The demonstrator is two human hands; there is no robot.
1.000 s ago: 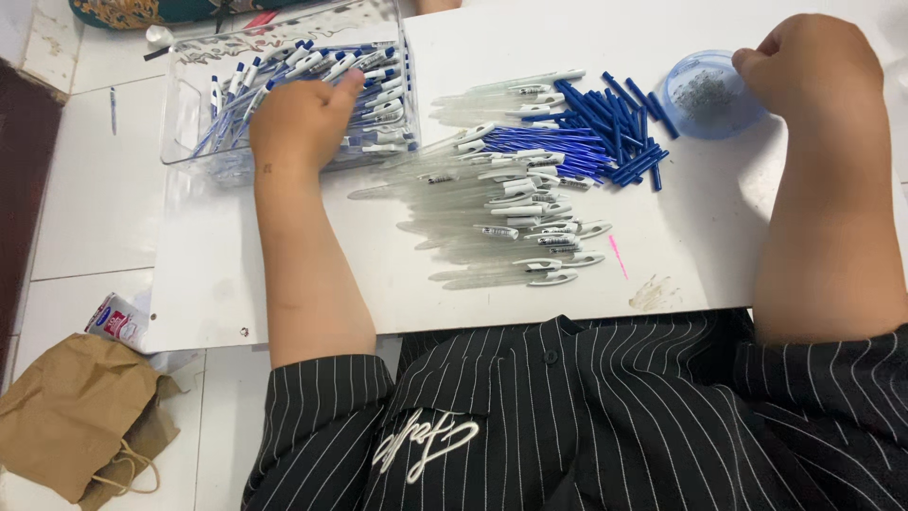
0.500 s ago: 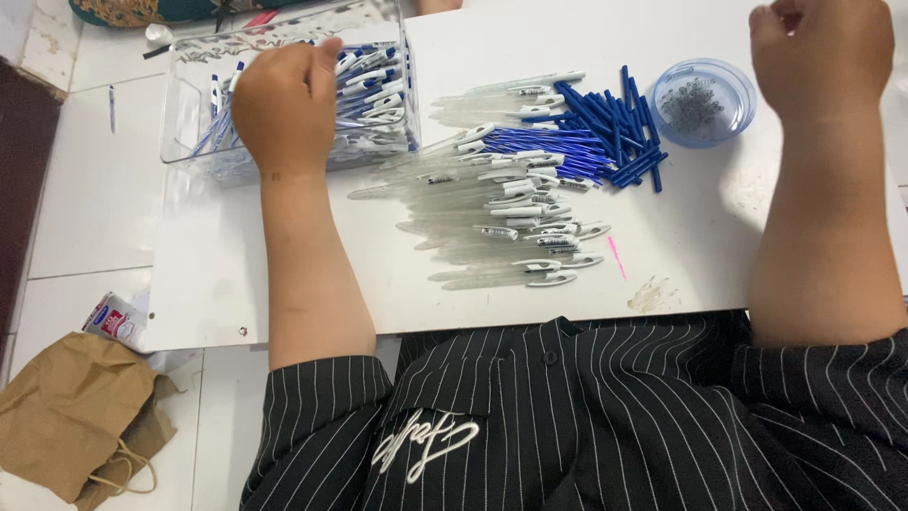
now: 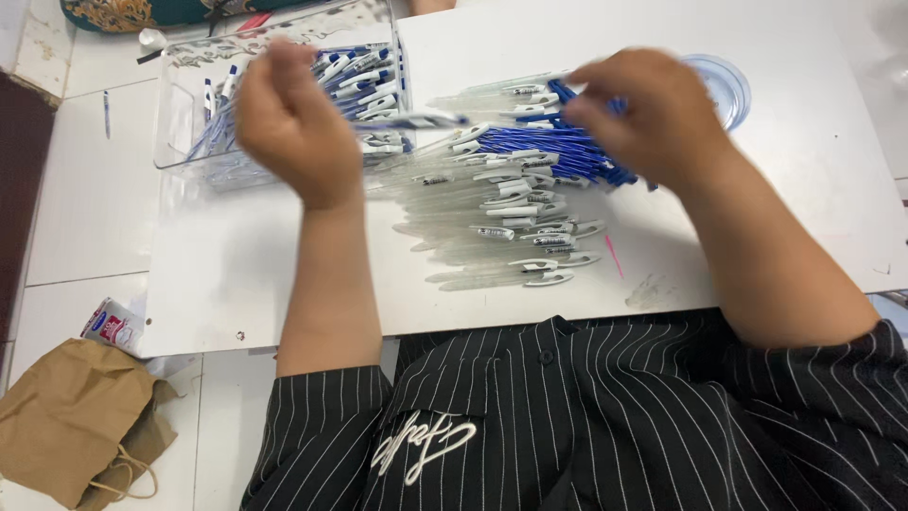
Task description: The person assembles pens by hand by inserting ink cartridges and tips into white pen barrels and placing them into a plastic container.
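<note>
Above a white board (image 3: 757,237), the left hand (image 3: 293,123) pinches a blurred pen (image 3: 416,120) beside the clear bin (image 3: 189,142); the right hand (image 3: 653,114), fingers curled together, hovers over the pile of pen parts (image 3: 511,199); its grip cannot be told.

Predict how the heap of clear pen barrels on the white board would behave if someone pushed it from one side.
The clear pen barrels look like thin, round plastic tubes, so they are probably light and would slide easily on the smooth white board. Loosely piled, the heap would likely scatter rather than move together. Their side clips may stop most from rolling far.
</note>
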